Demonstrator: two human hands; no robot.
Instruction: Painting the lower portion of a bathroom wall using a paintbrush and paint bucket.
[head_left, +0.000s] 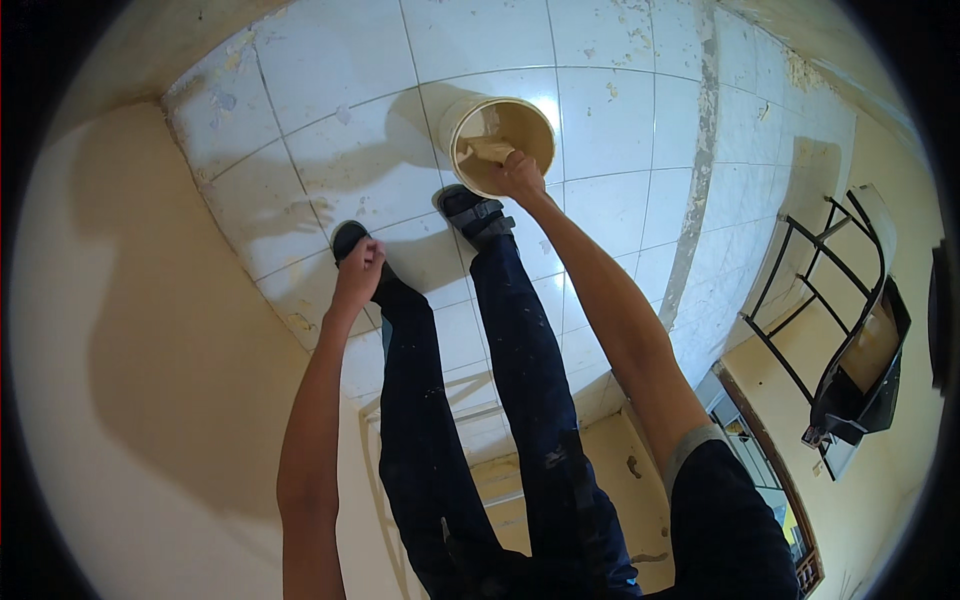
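My right hand (pixel 520 177) reaches into a cream-coloured bucket (pixel 549 135), its fingers closed round a flat pale tool (pixel 487 149). The tool's wide end points left inside the bucket; whether it is a brush or a scraper I cannot tell. Pale residue coats the bucket's inner wall. The bucket stands on the tiled floor, just beyond my right foot. My left hand (pixel 362 263) hangs in front of my left foot, its fingers loosely curled, with nothing visible in them.
White floor tiles (pixel 340 50) carry flakes and pale stains. A plain cream wall (pixel 180 330) rises at the left. At the right is a black metal-framed chair (pixel 835 300). Light-coloured rungs (pixel 480 420) show behind my legs. A window (pixel 770 470) is at the lower right.
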